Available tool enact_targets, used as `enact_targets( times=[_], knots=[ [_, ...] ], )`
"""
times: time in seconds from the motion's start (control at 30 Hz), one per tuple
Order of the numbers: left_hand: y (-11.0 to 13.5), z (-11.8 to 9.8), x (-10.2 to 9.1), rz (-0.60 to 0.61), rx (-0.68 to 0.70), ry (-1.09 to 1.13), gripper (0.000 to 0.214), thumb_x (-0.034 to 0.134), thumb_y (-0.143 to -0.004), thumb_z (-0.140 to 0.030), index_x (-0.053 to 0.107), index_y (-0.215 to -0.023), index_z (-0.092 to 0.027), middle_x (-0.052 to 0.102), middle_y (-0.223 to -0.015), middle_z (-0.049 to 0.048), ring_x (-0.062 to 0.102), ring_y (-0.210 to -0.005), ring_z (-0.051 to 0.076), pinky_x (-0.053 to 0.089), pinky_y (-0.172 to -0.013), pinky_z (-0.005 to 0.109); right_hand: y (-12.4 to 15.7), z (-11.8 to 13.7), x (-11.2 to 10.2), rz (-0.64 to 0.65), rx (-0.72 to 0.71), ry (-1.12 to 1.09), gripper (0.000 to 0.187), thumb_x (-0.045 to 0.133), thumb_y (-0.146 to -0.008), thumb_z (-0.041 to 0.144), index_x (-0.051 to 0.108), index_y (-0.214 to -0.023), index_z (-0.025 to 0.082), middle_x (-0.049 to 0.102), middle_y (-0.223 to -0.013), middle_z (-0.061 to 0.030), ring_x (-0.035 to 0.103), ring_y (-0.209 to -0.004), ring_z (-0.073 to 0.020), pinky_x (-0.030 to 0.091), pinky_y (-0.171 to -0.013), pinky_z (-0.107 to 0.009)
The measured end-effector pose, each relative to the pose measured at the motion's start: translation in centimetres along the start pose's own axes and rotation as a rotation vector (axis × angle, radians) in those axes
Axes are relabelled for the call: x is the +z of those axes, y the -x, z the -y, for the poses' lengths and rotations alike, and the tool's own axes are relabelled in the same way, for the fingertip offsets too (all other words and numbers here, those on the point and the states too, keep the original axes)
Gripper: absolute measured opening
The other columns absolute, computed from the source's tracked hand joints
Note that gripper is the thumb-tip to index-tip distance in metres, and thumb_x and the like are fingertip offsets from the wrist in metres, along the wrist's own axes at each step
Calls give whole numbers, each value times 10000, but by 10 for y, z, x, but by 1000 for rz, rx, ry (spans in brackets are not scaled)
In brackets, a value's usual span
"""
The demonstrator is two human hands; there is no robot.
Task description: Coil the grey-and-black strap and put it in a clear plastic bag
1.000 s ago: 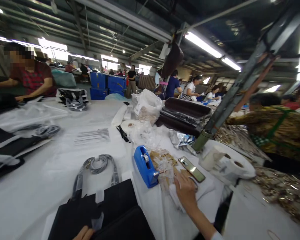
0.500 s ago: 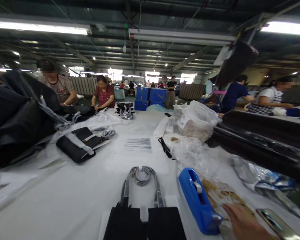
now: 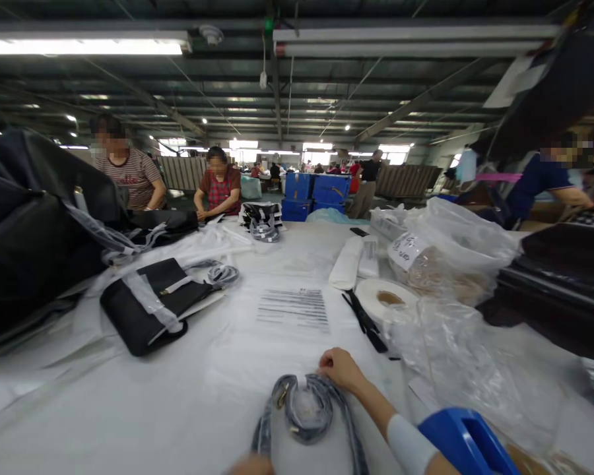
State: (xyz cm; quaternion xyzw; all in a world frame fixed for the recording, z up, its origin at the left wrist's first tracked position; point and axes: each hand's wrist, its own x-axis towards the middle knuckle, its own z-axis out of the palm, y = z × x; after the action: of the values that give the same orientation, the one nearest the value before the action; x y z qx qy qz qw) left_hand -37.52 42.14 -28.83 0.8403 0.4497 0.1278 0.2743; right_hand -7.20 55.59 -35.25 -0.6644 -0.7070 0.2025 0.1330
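In the head view a coiled grey strap (image 3: 315, 432), wrapped in clear film and with gold-coloured clasps, lies inside an arched film-wrapped handle (image 3: 349, 422) on the white table. A white strip (image 3: 301, 380) sits at the arch's top. My right hand (image 3: 337, 366) is at the upper right of the arch, its fingers curled and closed; what they hold, if anything, is hidden. Only a blurred bit of my left hand (image 3: 250, 465) shows at the bottom edge, beside the handle's left leg. A blue tape dispenser (image 3: 455, 435) stands partly behind my right forearm.
A black bag (image 3: 148, 303) with a wrapped strap lies left of centre, near a dark bag pile (image 3: 39, 231). At the right are a white roll (image 3: 369, 293), black strips (image 3: 366, 323), crumpled plastic (image 3: 465, 356) and a filled plastic bag (image 3: 435, 264). Co-workers sit beyond.
My right hand has gone from beside the tape dispenser to the top of the handle. My left hand has come into view at the bottom. The view has shifted, and the black bag body has left it.
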Motion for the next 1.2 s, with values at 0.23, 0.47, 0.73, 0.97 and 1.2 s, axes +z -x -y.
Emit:
enact_targets(
  times=[0.23,0.47,0.73,0.97,1.2],
  knots=[
    [-150,49,-24,31,-40,-328,557,542,-843,-494,512,-1290,-163,602,-1261,148,565,-1151,296,458,-970,424,-13,-6,-2,-7,-26,136,259,483,-899,252,654,-733,150,700,-771,-58,620,-768,-162,421,-727,-290],
    [-194,71,-20,125,-18,-413,267,424,-876,-212,685,-915,-169,720,-955,151,666,-958,289,504,-827,406,-12,-6,-11,-62,-97,221,372,324,-979,351,635,-1051,159,704,-913,-89,641,-866,-199,430,-764,-296],
    [-189,77,-24,179,86,-390,233,465,-872,-258,692,-855,-208,738,-940,106,672,-936,273,494,-822,367,4,3,-29,31,-284,359,273,396,-906,150,654,-822,184,646,-811,-77,614,-784,-199,433,-738,-291],
    [-176,77,-22,167,111,-327,259,431,-897,-257,690,-920,-248,742,-965,71,669,-959,247,478,-825,329,2,15,-26,35,-312,328,240,460,-924,324,641,-1029,206,646,-983,-84,604,-897,-200,438,-792,-290],
    [-168,70,-28,206,95,-295,435,469,-866,-517,617,-1197,-277,711,-1091,105,647,-1027,302,475,-852,373,-10,22,-18,37,-198,183,230,493,-853,222,707,-779,182,706,-825,-86,622,-797,-220,416,-729,-315]
  ],
)
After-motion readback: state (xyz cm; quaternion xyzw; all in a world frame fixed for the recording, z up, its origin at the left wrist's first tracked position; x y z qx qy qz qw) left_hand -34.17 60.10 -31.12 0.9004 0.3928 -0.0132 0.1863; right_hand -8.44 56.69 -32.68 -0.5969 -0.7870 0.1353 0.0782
